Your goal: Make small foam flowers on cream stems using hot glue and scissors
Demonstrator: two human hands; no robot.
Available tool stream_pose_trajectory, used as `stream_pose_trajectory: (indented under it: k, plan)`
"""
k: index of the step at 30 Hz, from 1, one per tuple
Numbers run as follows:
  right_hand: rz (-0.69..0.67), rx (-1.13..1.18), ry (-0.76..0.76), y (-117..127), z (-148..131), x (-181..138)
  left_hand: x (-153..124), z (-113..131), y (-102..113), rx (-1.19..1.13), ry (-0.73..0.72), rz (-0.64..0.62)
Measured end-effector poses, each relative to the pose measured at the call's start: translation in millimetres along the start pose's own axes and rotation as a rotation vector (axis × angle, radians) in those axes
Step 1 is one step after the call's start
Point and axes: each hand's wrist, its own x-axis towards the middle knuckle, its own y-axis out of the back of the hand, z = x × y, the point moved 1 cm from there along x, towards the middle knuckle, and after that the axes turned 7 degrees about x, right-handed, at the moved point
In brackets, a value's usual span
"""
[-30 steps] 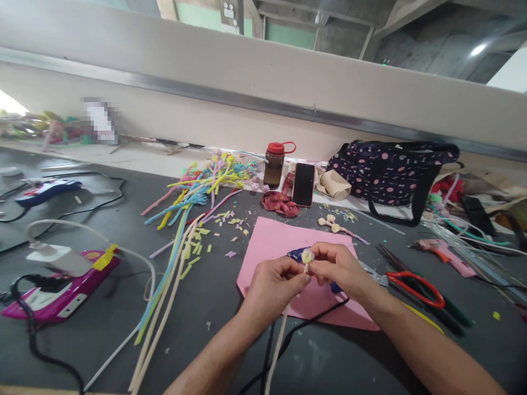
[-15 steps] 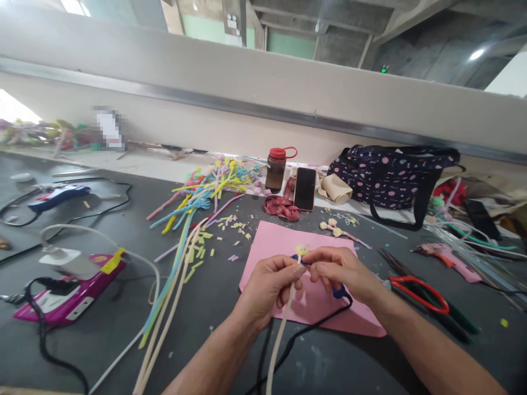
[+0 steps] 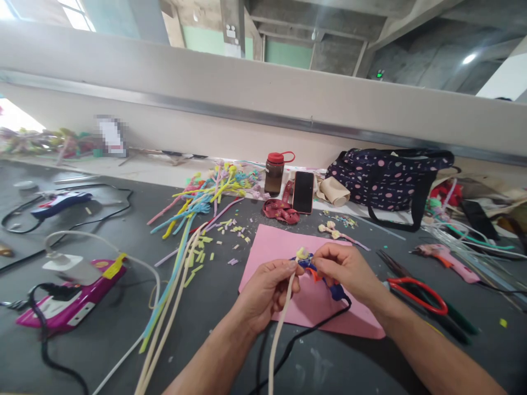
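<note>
My left hand (image 3: 269, 288) is closed in a pinch around a long cream stem (image 3: 280, 329), just below the small pale yellow flower head (image 3: 302, 253) at its top. The stem hangs down toward the table's front edge. Beside the flower, my right hand (image 3: 346, 269) has thumb and fingertips pressed together; whatever is between them is too small to make out. A blue glue gun (image 3: 337, 292) with an orange trigger lies beneath and between both hands, partly hidden by them. Its black cord runs toward me. Under it lies a pink sheet (image 3: 263, 247).
Scissors (image 3: 418, 293) with red handles and a pink glue gun (image 3: 450, 260) lie right. Left are colourful fuzzy stems (image 3: 206, 192), cut yellow pieces (image 3: 200, 255) and a magenta power strip (image 3: 94, 296). A bottle (image 3: 274, 175), phone (image 3: 303, 192) and dark bag (image 3: 387, 181) stand behind.
My right hand's fingertips have drawn slightly away from my left hand. More of the blue glue gun and its orange trigger shows between them. The flower head looks more compact.
</note>
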Motion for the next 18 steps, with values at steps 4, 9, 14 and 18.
stream_pose_trajectory:
  k: [4, 9, 14, 18]
  plan:
    - [0.072, -0.031, 0.023, 19.7, 1.8, -5.1, 0.7, 2.2, -0.9, -0.006, 0.02, 0.004]
    - [0.236, -0.183, 0.048, 56.0, 12.4, -21.8, -0.9, 3.8, -4.9, 0.021, 0.036, 0.0]
    - [0.3, -0.595, 0.081, 89.9, 35.2, -45.4, 0.3, 3.2, -4.1, 0.06, 0.037, 0.01]
    - [0.247, -0.98, 0.079, 123.9, 64.8, -78.4, 3.0, 2.9, -2.1, 0.059, 0.041, 0.048]
